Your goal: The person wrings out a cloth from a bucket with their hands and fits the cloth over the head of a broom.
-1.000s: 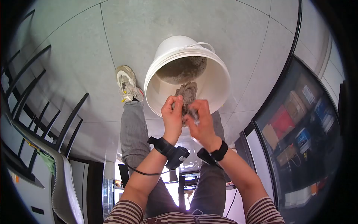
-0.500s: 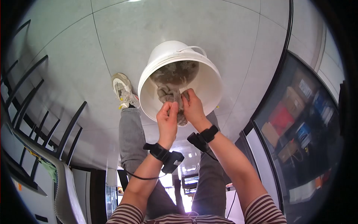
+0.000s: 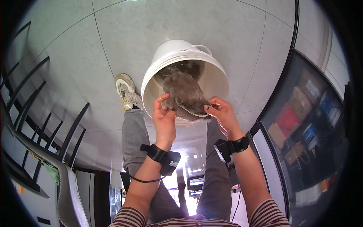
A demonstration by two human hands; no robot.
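Observation:
A wet grey-brown cloth (image 3: 185, 92) is spread out over the mouth of a white bucket (image 3: 151, 84), its upper part hanging down inside. My right hand (image 3: 225, 115) pinches the cloth's right corner between thumb and fingers. At the cloth's lower left edge is my left hand (image 3: 164, 121), its thumb and curled fingers on the fabric and its index finger raised off it. Behind the cloth, dark murky water (image 3: 193, 67) with some foam shows in the bucket.
The bucket's handle (image 3: 198, 47) rests at its far rim. My left shoe (image 3: 126, 90) stands on the tiled floor (image 3: 75, 75) beside the bucket. Black metal bars (image 3: 73, 132) and a chair-like edge are at left; a glass-fronted cabinet (image 3: 302, 128) holding boxes stands at right.
The cloth was bunched between both hands and is now opened out flat. My hands have moved apart, the right one outward to the right and the left one slightly left.

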